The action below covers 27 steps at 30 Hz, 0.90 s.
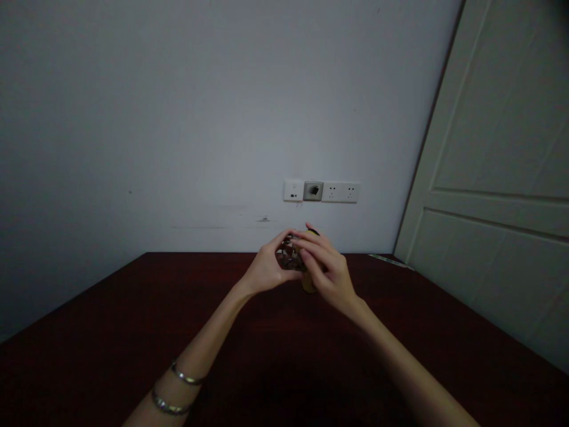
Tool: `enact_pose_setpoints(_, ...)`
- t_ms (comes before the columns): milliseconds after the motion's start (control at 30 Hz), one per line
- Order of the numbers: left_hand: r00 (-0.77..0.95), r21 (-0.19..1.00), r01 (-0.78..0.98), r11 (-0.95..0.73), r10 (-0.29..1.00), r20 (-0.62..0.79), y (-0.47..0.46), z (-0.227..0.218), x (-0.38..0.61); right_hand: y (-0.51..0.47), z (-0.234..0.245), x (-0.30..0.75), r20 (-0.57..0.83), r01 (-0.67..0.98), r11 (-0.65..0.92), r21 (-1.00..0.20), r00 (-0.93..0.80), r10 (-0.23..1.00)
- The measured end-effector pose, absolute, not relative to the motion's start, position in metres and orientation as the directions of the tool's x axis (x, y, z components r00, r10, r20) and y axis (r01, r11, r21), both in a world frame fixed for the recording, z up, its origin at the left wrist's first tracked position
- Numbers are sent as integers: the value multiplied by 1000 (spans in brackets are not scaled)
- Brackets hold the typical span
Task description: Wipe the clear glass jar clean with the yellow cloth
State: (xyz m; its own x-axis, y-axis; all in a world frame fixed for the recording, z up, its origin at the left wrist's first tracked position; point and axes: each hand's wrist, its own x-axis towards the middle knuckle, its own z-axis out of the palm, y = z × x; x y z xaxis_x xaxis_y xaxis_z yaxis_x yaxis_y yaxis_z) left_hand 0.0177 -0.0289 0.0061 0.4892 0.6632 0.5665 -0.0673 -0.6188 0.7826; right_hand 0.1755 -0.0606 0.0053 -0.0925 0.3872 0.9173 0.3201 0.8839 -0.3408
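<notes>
My hands are raised together above the far part of the table, close to the wall. My left hand point(265, 270) has its fingers around a small faceted glass object point(288, 256). My right hand point(326, 271) curls over the glass from the other side and around a gold-coloured cylindrical piece point(309, 285), whose lower end shows beneath the fingers. A dark tip point(313, 232) shows above my right fingers. My fingers hide most of these pieces, and I cannot tell whether they are one item or two.
A dark red table point(284, 332) stretches in front of me and meets a white wall. On the wall is a white strip of sockets point(322, 191). A pale panelled door point(489, 166) stands at the right. Several silver bangles point(184, 375) circle my left forearm.
</notes>
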Motion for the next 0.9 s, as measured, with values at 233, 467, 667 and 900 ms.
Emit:
enact_pose_setpoints(233, 460, 625, 113, -773, 598, 657, -24, 7, 11, -61, 0, 174, 921, 396, 912, -110, -304, 243)
enact_pose_setpoints(467, 533, 561, 188, -806, 563, 632, -27, 10, 8, -56, 4, 179, 864, 284, 840, -463, -67, 499)
enact_pose_setpoints(667, 547, 655, 152, -741, 615, 568, -29, 14, 8, -65, 3, 176, 902, 372, 922, -106, -355, 247)
enact_pose_setpoints(900, 572, 724, 121, -679, 644, 509, -24, 9, 8, -55, 3, 183, 858, 202, 850, -486, -77, 508)
